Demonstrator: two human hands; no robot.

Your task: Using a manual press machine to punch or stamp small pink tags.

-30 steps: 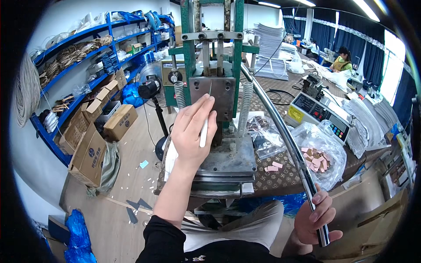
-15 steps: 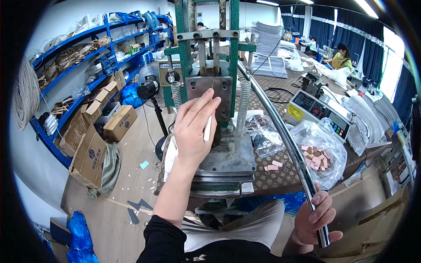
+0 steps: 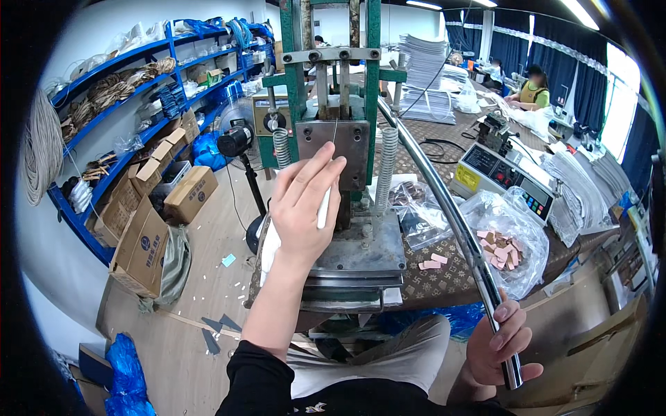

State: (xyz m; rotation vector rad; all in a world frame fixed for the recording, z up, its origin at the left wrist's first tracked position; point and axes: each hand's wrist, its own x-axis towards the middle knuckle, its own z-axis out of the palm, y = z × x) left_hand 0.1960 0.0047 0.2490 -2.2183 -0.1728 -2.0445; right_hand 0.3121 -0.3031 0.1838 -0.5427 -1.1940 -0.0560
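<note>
In front of the green hand press (image 3: pixel 372 90), my left hand (image 3: pixel 303 208) pinches a slim tool (image 3: pixel 324 208) with a white handle. Its thin, needle-like tip points up against the press's grey steel block (image 3: pixel 352 149); whether it touches is unclear. My left thumb is mostly hidden behind the fingers. At the lower right, my right hand (image 3: pixel 494 347) is curled loosely round the lower end of the long chrome lever (image 3: pixel 444 197), which slopes up to the press. A coil spring (image 3: pixel 386 170) stands on the press's right side, above its steel base plate (image 3: pixel 378 249).
Right of the press, a clear plastic bag (image 3: pixel 531 267) holds small pink and brown pieces, with loose pink pieces (image 3: pixel 434 261) beside it. A control box (image 3: pixel 503 180) sits behind. Leftward are a fan (image 3: pixel 236 140), cardboard boxes (image 3: pixel 142 253) and blue shelves (image 3: pixel 111 132). A person (image 3: pixel 533 93) sits far right.
My left hand has shifted slightly left and down with the tool. My right hand and the lever look unmoved. The person at the back has changed posture.
</note>
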